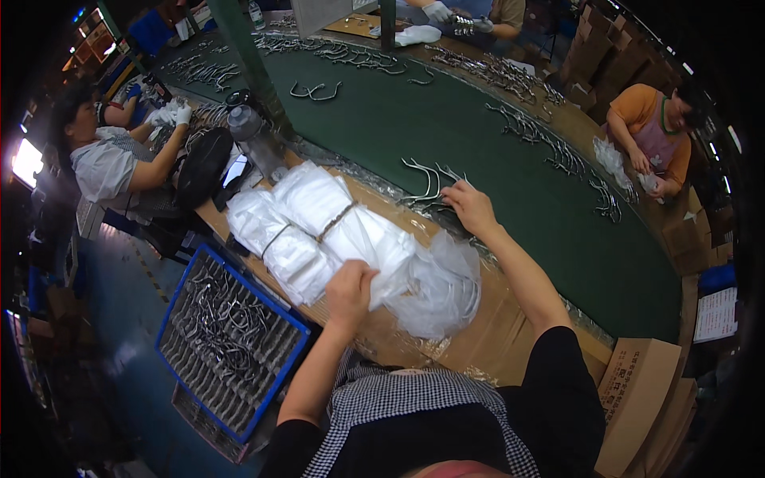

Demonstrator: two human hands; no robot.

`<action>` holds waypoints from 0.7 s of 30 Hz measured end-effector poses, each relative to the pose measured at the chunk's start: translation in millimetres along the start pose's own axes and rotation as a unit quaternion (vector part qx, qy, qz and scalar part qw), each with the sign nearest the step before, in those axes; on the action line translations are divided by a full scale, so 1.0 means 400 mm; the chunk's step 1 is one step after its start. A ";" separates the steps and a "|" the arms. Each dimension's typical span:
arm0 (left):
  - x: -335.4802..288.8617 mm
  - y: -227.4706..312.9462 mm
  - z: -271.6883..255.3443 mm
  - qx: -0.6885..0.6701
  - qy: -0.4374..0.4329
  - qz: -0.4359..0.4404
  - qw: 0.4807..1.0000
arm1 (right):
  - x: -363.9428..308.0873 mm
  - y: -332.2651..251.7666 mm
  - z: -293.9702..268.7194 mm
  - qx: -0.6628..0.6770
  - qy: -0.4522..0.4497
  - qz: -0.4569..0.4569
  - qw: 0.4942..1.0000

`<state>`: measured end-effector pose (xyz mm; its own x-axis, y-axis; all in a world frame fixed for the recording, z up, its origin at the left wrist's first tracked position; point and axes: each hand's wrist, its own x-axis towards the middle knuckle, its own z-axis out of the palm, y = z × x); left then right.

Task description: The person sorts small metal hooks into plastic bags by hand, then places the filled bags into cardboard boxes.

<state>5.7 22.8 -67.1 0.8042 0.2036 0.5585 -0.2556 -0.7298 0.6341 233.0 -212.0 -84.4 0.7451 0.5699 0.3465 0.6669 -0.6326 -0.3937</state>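
Note:
My right hand reaches over the near edge of the green belt, with its fingers closed on a curved shiny metal rod. A few similar rods lie just beside those fingertips. My left hand is curled closed above the stacked white plastic bags; whatever its fingers may grip is hidden. Bands tie the bags in bundles. Between my hands, a loose clear plastic bag lies crumpled on the cardboard-covered bench, with curved shapes showing through it.
A blue-rimmed tray of curved metal rods stands at lower left. More rods lie along the green belt. A grey bottle stands beyond the bags. Co-workers sit left and right; another's gloved hands show at the back. Cardboard boxes are at lower right.

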 end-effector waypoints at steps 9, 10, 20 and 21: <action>0.081 0.122 -0.038 -0.094 0.003 -0.107 0.990 | -0.077 -0.243 -0.268 0.594 0.067 0.125 0.792; 0.079 0.132 -0.033 -0.100 0.003 -0.089 0.991 | -0.094 -0.266 -0.289 0.659 0.009 0.138 0.739; 0.045 0.300 -0.032 -0.135 -0.008 0.069 0.988 | -0.265 -0.417 -0.194 0.463 0.148 -0.051 0.872; 0.040 0.313 -0.037 -0.138 -0.009 0.064 0.988 | -0.275 -0.415 -0.200 0.280 0.148 -0.178 0.932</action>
<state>-21.3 -55.4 29.2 0.7646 0.1070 0.6355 -0.4904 -0.5432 0.6815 41.0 -211.7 11.0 0.5018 0.4690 0.7268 0.8260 -0.0107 -0.5635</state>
